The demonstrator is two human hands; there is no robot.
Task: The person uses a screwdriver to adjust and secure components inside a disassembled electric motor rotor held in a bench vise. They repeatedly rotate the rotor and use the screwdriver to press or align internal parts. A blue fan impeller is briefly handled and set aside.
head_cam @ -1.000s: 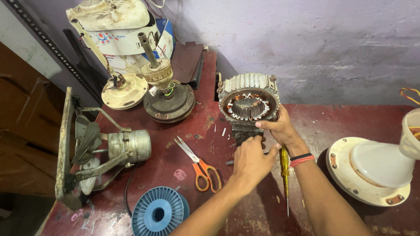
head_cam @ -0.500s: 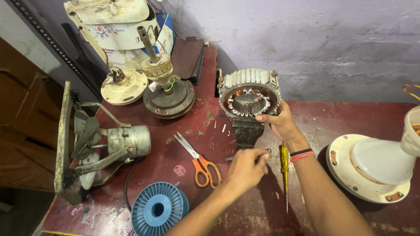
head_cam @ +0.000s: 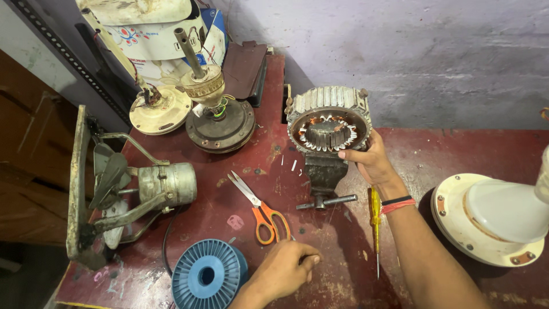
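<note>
The right hand (head_cam: 372,163) rests against the lower right side of the motor stator (head_cam: 329,123), fingers curled on its ribbed metal housing, thumb near the copper windings. The stator sits clamped in a small bench vise (head_cam: 323,180) near the middle of the red tabletop (head_cam: 457,149), close to the back edge.

The left hand (head_cam: 283,269) lies near the front edge, fingers closed with the fingertips pinched together; whether it holds anything I cannot tell. It is just right of a blue plastic spool (head_cam: 207,276) and just below the orange-handled scissors (head_cam: 260,209), which lie open between the hand and the vise.

A yellow-handled screwdriver (head_cam: 375,223) lies just beside the right wrist, tip toward the front edge. A few small white slips (head_cam: 294,166) lie scattered left of the vise. At the back left corner stand a ceiling fan motor with an upright shaft (head_cam: 217,117) and a cream fan cover (head_cam: 160,109). Along the left edge lies a small exhaust fan (head_cam: 123,189) on its side. At the right edge sits a cream fan housing (head_cam: 492,220).
</note>
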